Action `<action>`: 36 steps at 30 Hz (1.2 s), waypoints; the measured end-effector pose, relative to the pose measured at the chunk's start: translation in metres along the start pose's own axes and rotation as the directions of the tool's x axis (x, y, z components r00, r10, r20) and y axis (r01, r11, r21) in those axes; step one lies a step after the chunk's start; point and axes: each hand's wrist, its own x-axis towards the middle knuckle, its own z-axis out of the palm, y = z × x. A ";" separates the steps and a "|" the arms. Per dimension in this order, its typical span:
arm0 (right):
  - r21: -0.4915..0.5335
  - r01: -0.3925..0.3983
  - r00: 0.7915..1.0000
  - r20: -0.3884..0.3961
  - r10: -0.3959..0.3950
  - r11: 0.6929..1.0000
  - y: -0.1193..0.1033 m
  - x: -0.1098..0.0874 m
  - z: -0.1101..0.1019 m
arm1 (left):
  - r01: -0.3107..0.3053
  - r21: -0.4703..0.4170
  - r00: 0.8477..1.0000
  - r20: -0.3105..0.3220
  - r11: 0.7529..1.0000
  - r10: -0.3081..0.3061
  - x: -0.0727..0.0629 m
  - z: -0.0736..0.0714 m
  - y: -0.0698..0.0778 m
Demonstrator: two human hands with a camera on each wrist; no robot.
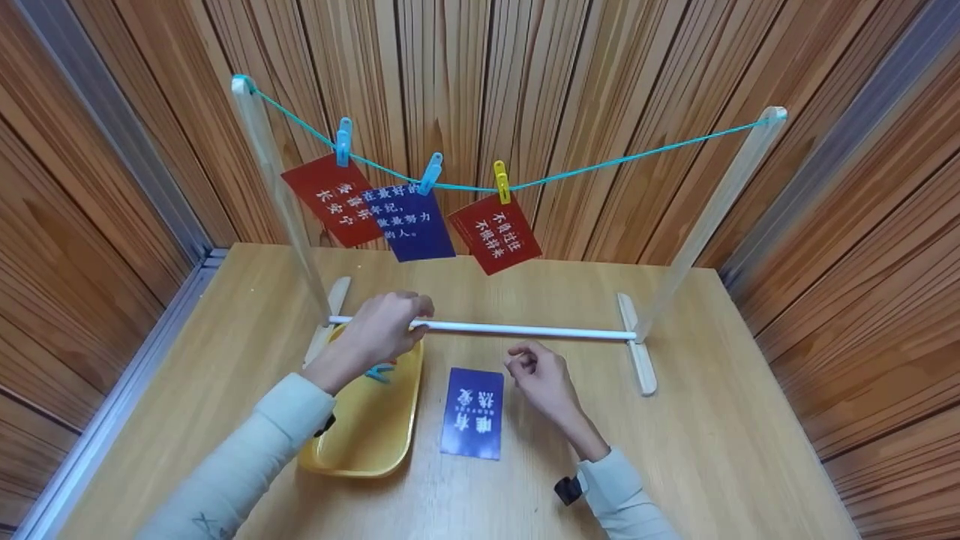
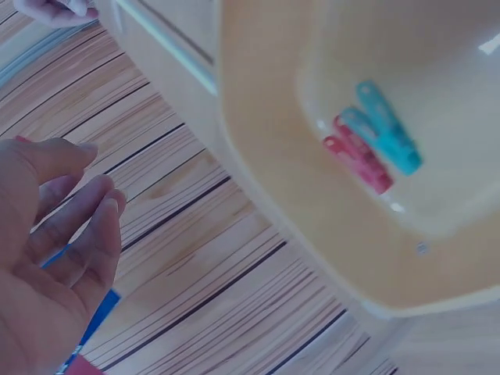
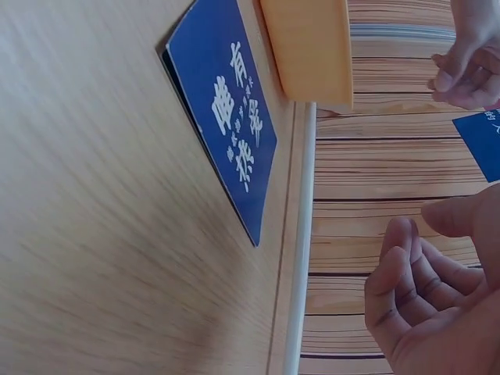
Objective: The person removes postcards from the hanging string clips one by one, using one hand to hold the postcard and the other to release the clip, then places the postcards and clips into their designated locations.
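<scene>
My left hand (image 1: pixel 386 322) hovers over the far end of the yellow tray (image 1: pixel 360 466), its fingers loosely bent with nothing between them. In the left wrist view, red and teal clothespins (image 2: pixel 383 129) lie inside that tray. My right hand (image 1: pixel 544 379) is above the table, just right of a blue card (image 1: pixel 472 412) with white characters. Its fingers are loosely curled and hold nothing in the right wrist view. The blue card lies flat on the table, between the tray and my right hand.
A teal string (image 1: pixel 630 157) runs between two wooden posts, the right one (image 1: pixel 709 225) leaning outward. Blue clips and a yellow clip (image 1: pixel 502 182) hold a red card (image 1: pixel 330 199), a blue card (image 1: pixel 412 225) and another red card (image 1: pixel 495 232). A white rod (image 1: pixel 525 330) joins the post bases.
</scene>
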 end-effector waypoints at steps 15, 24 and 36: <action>0.057 0.003 1.000 -0.015 -0.003 0.998 -0.011 0.002 -0.004 | -0.008 -0.130 0.994 -0.111 0.991 -0.007 0.018 -0.021 0.024; 0.046 -0.012 0.999 -0.034 0.014 0.999 -0.020 0.005 -0.009 | -0.029 -0.127 0.981 -0.192 0.991 0.004 0.021 -0.027 0.034; 0.050 0.030 0.997 -0.079 -0.026 0.998 -0.032 0.009 -0.012 | -0.111 -0.220 0.938 -0.346 0.969 0.029 0.030 -0.034 0.041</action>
